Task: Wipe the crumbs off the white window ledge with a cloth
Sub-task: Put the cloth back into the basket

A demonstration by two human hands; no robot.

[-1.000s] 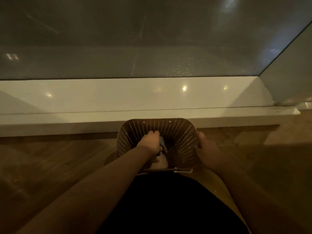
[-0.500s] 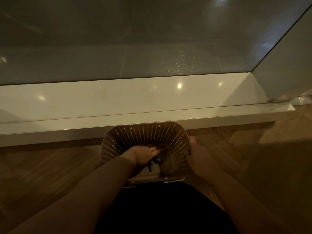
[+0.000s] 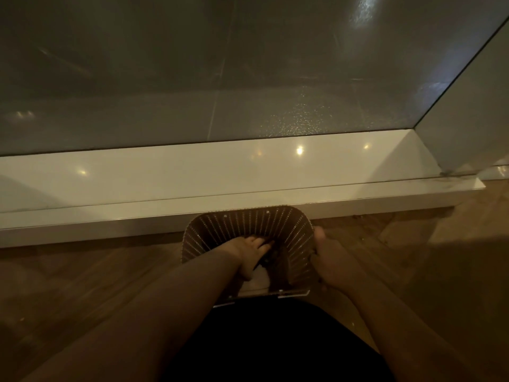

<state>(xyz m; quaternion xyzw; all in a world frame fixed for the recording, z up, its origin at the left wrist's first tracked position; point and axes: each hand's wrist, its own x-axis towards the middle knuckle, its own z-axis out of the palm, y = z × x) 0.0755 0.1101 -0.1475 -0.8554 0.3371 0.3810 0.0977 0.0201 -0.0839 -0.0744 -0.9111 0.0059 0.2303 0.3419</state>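
Observation:
The white window ledge [image 3: 192,175] runs across the view under the glass, glossy with light spots. Just below its front edge I hold a brown slatted basket [image 3: 248,216]. My left hand [image 3: 248,249] reaches down inside it, fingers stretched out over a dark crumpled thing [image 3: 266,257] that looks like the cloth. Dim light hides whether the fingers grip it. My right hand [image 3: 327,260] grips the basket's right rim from outside. Something pale [image 3: 259,279] lies at the basket's bottom.
Frosted window glass [image 3: 192,78] rises behind the ledge, and a white side wall [image 3: 468,119] closes it at the right. Wooden floor [image 3: 82,271] spreads on both sides of the basket, with a few specks [image 3: 358,217] under the ledge's right part.
My left hand has gone from the basket's top, where it held a greyish cloth, down to the bottom, and its fingers have spread. The right hand has stayed on the rim.

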